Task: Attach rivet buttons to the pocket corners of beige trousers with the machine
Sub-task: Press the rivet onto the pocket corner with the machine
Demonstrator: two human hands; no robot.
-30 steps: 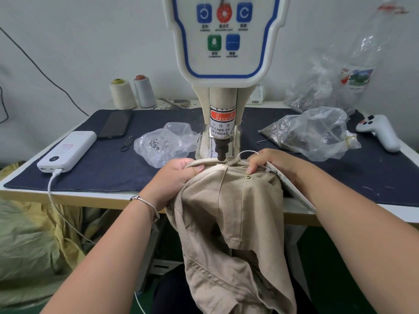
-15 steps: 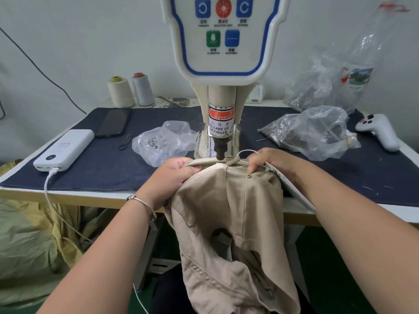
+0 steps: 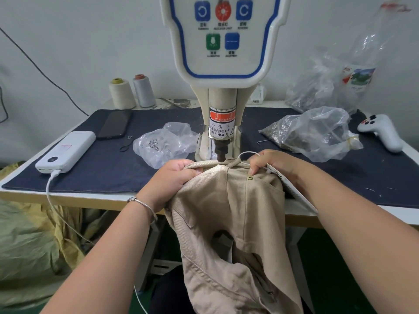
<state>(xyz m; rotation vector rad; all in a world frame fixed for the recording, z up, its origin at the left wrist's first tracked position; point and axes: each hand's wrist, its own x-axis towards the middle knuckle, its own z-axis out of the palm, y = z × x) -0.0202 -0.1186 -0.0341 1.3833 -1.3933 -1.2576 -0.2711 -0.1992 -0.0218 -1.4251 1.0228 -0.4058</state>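
While your left hand point(image 3: 174, 177) and right hand point(image 3: 269, 162) both pinched the beige trousers point(image 3: 229, 223) at the waistband, its edge ran left to right under the machine's punch point(image 3: 220, 152), which stood between them, slightly nearer your right.

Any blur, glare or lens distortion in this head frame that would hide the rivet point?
Head view: lighting even and soft, no harsh glare; wide-angle bending curves the table edge. The punch, trousers, set rivet, left hand and right hand are sharp. The clear bags show mild sheen.
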